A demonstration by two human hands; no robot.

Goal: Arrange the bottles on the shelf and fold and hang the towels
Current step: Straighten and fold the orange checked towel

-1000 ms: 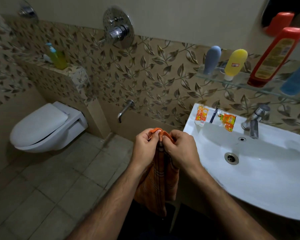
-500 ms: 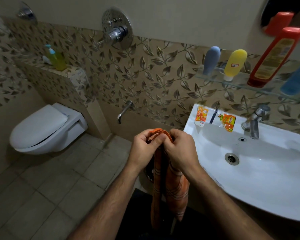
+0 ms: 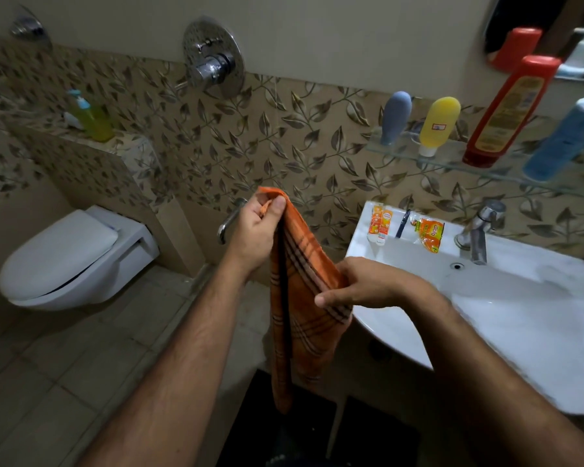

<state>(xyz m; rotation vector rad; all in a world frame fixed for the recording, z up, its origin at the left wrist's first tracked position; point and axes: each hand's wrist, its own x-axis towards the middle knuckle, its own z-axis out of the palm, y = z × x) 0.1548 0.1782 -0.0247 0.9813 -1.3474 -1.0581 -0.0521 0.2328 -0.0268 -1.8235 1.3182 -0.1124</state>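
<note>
Bathroom, tiled floor [image 3: 64, 375], leaf-pattern wall. Orange plaid towel [image 3: 300, 308] hangs folded lengthwise beside white sink [image 3: 520, 315]. Right hand [image 3: 368, 284] grasps towel mid-length, fingers wrapped round it. Left hand [image 3: 255, 230] pinches top corner, higher up. Farther: glass shelf [image 3: 452, 160] carrying grey bottle [image 3: 395, 116], yellow bottle [image 3: 438, 124], red bottle [image 3: 506, 116], blue bottle [image 3: 563, 139].

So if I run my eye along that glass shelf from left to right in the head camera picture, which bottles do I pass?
Grey-blue bottle → yellow bottle → red bottle → blue bottle, cut off at the picture's right edge. All stand on the glass shelf above the sink.
</note>
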